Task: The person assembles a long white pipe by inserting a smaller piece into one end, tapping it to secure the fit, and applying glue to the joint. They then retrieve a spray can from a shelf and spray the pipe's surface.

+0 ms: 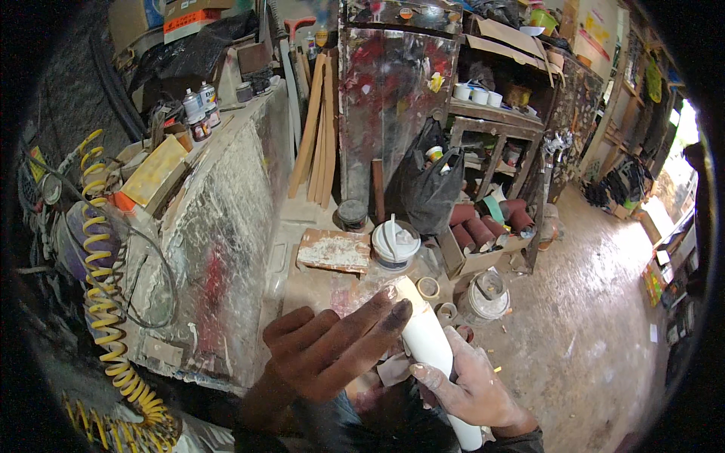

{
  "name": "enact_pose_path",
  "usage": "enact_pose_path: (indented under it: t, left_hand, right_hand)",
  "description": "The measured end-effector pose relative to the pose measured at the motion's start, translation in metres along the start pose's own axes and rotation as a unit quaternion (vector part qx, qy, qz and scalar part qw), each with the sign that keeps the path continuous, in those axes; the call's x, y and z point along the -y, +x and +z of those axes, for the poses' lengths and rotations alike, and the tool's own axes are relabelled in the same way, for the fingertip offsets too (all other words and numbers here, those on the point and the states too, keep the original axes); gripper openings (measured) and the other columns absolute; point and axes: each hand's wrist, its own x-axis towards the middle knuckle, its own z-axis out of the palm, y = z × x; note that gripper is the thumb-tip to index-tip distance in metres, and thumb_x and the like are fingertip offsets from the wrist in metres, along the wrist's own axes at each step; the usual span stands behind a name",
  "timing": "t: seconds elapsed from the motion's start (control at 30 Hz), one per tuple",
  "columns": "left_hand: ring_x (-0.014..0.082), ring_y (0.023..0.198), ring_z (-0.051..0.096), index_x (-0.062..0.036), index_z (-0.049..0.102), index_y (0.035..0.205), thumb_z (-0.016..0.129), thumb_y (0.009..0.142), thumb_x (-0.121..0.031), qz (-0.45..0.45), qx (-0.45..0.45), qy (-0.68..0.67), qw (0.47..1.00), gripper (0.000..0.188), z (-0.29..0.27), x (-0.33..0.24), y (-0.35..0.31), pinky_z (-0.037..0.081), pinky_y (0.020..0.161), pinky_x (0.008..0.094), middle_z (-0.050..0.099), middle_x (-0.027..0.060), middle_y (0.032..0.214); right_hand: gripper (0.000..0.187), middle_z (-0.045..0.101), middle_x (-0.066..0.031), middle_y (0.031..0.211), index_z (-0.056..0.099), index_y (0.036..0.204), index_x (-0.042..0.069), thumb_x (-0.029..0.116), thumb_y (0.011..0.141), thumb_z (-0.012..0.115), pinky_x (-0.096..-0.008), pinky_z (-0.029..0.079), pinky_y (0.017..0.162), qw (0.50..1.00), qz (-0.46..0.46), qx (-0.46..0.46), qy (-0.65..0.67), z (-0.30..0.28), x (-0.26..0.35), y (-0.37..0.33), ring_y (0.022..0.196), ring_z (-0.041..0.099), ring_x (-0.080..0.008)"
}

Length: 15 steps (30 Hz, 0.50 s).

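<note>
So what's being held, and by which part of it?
A long, white, rounded piece with a tan end: the right grip holds it partway down. The left grip reaches over the tan end; whether it touches can't be told.

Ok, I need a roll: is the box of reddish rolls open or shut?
Open: reddish rolls stick out above the cardboard box.

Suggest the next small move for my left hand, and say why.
Probably draw the fingertips of the left hand lightly across the tan end: they lie at it, though contact is hard to confirm, while the right hand holds the white piece lower down.
</note>
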Motion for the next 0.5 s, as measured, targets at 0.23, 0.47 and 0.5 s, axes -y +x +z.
enact_pose_path:
  t: [0.23,0.47,0.5]
  left_hand:
    - [0.0068,0.052,0.053,-0.0124,0.060,0.106,0.064,0.090,-0.020,0.087,0.000,-0.002,0.996,0.018,0.013,0.009,-0.001,0.033,0.048,0.0189,0.073,0.0103,0.101]
    - [0.0171,0.061,0.058,-0.0127,0.060,0.092,0.071,0.076,-0.008,-0.042,0.377,0.060,0.923,0.020,-0.015,0.042,-0.008,0.047,0.060,0.0303,0.066,0.0030,0.081]
    - [0.0171,0.061,0.059,-0.0094,0.062,0.088,0.070,0.075,-0.005,-0.114,0.332,0.057,0.935,0.016,-0.004,0.046,-0.008,0.047,0.059,0.0311,0.065,0.0041,0.076]
  right_hand:
    - [0.044,0.060,-0.0074,0.074,0.047,0.125,-0.002,0.027,0.095,0.059,-0.0259,0.047,0.050,0.985,-0.032,0.061,0.161,-0.004,-0.010,0.003,0.054,0.058,-0.0120]
    - [0.031,0.053,-0.0090,0.063,0.047,0.108,0.004,0.033,0.099,0.050,-0.0290,0.045,0.042,0.910,-0.011,0.141,0.391,-0.044,-0.016,0.005,0.046,0.053,-0.0165]
    - [0.032,0.053,-0.0098,0.063,0.047,0.105,0.004,0.035,0.098,0.050,-0.0300,0.045,0.040,0.903,-0.016,0.110,0.416,-0.048,-0.018,0.006,0.045,0.053,-0.0174]
